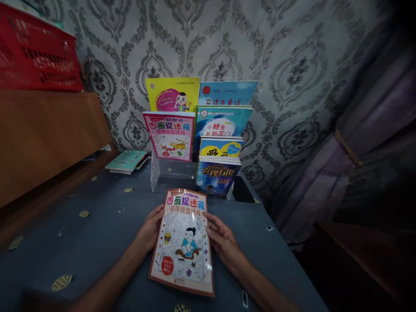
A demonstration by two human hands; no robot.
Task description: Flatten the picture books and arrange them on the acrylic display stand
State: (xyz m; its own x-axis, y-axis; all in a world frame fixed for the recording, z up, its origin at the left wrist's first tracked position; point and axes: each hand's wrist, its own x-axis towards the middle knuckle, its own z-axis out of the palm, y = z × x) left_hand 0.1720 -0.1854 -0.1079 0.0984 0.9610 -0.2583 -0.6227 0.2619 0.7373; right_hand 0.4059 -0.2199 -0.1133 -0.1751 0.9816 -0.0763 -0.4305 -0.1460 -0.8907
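Note:
A picture book [183,242] with a brown-edged cover is held up in front of me, its front facing me. My left hand [152,227] grips its left edge and my right hand [222,236] grips its right edge, fingers partly behind it. Just beyond stands a clear tiered rack [177,169]. On its left side are a yellow book [191,89] and a pink-bordered book [170,149]; the right side bears a blue book [245,89], a teal book [242,115], a yellow-and-blue book [234,148] and dark blue books [216,177].
A dark grey-blue patterned cloth [107,229] covers the table. Green-covered books [126,161] lie at the back left, near a wooden cabinet [48,138] with a red basket [39,56] on it. A dark flat object [243,190] lies right of the rack. A curtain [312,164] hangs at right.

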